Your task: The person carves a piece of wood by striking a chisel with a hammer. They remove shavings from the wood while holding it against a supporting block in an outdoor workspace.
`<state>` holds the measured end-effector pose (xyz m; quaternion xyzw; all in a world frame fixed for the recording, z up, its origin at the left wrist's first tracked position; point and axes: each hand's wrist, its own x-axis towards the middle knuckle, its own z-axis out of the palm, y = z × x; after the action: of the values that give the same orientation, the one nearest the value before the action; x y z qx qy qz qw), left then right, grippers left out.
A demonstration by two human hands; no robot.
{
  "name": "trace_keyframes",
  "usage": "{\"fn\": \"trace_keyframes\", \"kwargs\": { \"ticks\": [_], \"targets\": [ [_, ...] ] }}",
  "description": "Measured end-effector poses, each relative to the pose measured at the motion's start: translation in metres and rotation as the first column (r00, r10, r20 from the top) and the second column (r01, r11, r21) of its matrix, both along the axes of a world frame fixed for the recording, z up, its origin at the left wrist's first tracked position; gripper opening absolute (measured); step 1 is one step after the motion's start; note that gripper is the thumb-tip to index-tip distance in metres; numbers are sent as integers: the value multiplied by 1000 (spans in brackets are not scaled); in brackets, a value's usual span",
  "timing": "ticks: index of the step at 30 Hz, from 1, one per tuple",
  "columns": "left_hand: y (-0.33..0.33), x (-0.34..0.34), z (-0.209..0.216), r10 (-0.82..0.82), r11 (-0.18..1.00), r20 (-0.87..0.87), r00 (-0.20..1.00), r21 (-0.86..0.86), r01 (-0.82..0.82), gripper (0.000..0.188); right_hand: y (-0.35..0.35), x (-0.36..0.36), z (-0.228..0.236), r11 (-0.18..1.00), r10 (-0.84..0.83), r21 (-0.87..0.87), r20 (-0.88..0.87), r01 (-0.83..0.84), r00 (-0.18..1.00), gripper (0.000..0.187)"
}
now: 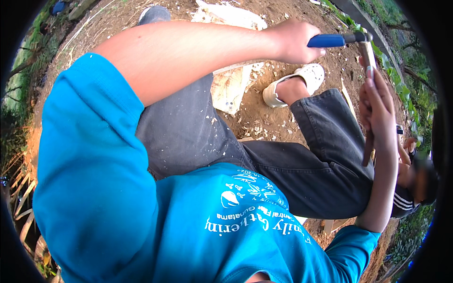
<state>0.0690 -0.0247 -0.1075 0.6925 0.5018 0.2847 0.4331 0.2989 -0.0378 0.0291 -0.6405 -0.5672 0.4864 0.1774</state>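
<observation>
My left hand (pixel 298 41), its arm stretched across to the upper right, is wrapped round the blue handle (pixel 326 41) of a hammer. The hammer's small metal head (pixel 362 37) meets or overlaps the top end of a slim pale wooden stick (pixel 367 54); I cannot tell whether they touch. My right hand (pixel 379 101) is closed round this stick, fingers toward its upper end. Below that hand, a darker brown length (pixel 368 148) shows, seemingly the stick's lower part. The middle is hidden by my fingers.
My legs in dark trousers (pixel 179 127) are spread, with a white clog (pixel 311 78) on one foot. Pale wood chips and a whitish sack (pixel 231 89) lie on brown soil. Another person (pixel 406 188) sits close by at the right edge. Green plants (pixel 401 89) grow along a low edging.
</observation>
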Motion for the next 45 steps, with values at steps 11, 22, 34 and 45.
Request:
{"fn": "trace_keyframes", "kwargs": {
  "ticks": [11, 22, 34, 45],
  "targets": [
    [1, 1, -8, -32, 999, 45, 998, -3, 33, 35, 6, -4, 13, 998, 36, 54, -30, -35, 999, 41],
    [5, -3, -6, -96, 994, 18, 995, -46, 96, 34, 21, 18, 0, 988, -57, 112, -350, 103, 935, 39],
    [-5, -3, -14, -173, 985, 1, 985, -10, 173, 34, 1, 11, -11, 990, 108, -95, 37, -104, 993, 42],
    [3, 2, 6, -7, 1000, 87, 996, -10, 8, 40, 7, 5, 13, 996, 84, 40, -141, -80, 986, 47]
  ]
}}
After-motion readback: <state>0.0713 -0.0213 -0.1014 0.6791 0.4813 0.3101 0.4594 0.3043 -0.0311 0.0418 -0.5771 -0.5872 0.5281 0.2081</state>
